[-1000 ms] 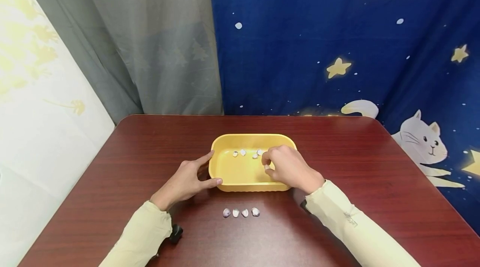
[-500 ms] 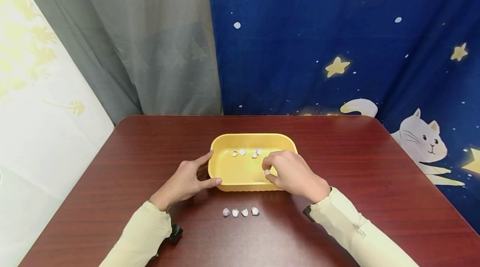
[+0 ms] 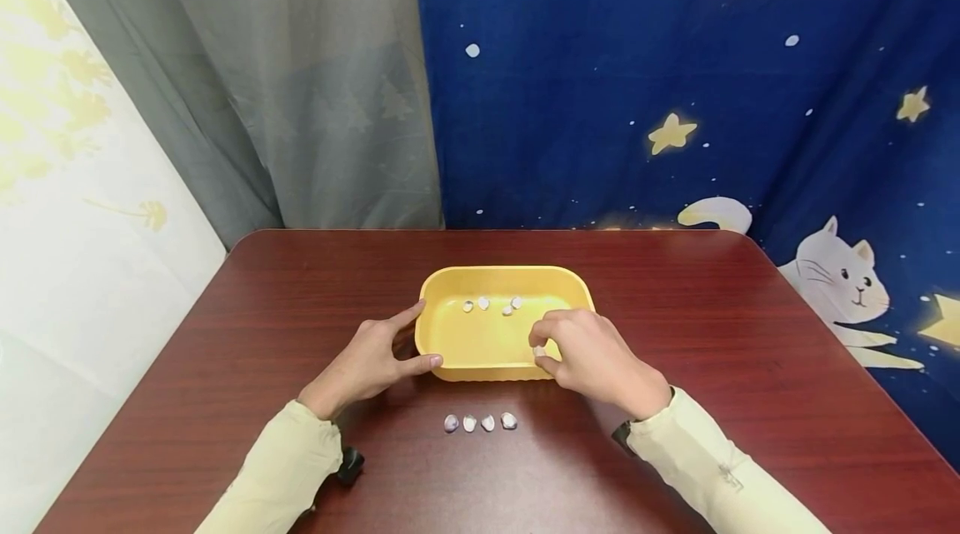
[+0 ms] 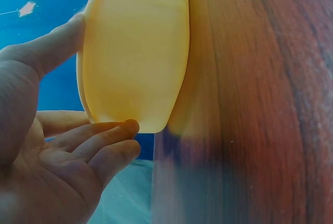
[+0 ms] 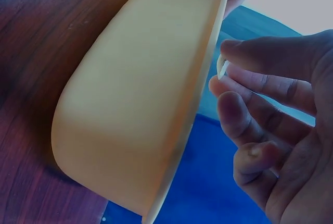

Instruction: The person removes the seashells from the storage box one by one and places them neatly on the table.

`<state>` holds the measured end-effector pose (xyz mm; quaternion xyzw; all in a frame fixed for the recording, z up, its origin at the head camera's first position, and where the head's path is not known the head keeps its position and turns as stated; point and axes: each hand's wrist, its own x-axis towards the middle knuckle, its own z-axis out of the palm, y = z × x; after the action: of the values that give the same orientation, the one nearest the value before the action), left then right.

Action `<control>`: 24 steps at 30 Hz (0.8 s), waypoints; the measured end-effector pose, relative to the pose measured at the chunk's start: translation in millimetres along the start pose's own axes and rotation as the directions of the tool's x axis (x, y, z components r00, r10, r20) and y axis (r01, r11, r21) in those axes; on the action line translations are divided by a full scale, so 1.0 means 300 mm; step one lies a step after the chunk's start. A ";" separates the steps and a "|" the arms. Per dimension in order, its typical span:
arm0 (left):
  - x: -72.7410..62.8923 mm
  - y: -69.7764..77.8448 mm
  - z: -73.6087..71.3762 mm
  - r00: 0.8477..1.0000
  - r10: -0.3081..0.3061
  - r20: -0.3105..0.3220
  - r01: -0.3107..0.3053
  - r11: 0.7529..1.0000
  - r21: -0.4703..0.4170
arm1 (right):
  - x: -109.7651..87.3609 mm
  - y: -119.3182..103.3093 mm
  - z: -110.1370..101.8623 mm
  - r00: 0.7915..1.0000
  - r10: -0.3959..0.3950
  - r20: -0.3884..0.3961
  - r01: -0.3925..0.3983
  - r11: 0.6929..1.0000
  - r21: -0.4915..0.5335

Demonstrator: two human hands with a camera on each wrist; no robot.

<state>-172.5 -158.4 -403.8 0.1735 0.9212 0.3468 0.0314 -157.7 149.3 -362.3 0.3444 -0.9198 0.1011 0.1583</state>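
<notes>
A yellow plastic tub with rounded corners stands on the table. My left hand holds its left end, thumb over the front corner of the rim and forefinger farther back; the left wrist view shows the other fingers under that end. Over the tub's front right corner, my right hand pinches a small whitish seashell between thumb and fingertips, above the rim. Several small seashells lie toward the back of the tub's floor. Several more seashells, whitish and purplish, lie in a row in front of the tub.
The dark red wooden table has rounded far corners. A grey curtain and a blue star-patterned curtain hang behind it. A black wrist device sits by the left cuff.
My right hand has drawn back toward the front right with the seashell, from inside the tub to over its front rim. My left hand has stayed at the tub's left end.
</notes>
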 end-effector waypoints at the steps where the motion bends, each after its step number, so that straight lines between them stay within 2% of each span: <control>1: -0.001 0.000 0.001 1.000 0.001 0.001 -0.001 1.000 -0.001 | -0.004 -0.002 -0.001 1.000 -0.004 -0.006 0.004 1.000 -0.001; 8: -0.007 0.004 0.003 1.000 0.006 -0.001 -0.006 1.000 0.009 | -0.041 -0.029 -0.002 0.999 -0.037 -0.032 0.037 0.999 0.022; 17: -0.019 0.007 0.005 1.000 0.009 -0.010 -0.009 1.000 0.010 | -0.081 -0.063 0.041 0.986 -0.129 -0.104 0.131 0.991 0.010; 24: -0.019 0.008 0.004 1.000 0.011 -0.006 -0.011 1.000 0.004 | -0.096 -0.075 0.059 0.983 -0.168 -0.078 0.168 0.986 -0.013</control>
<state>-166.2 -157.9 -403.5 0.1777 0.9210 0.3457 0.0265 -126.2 144.9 -387.4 0.4160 -0.8809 0.0978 0.2034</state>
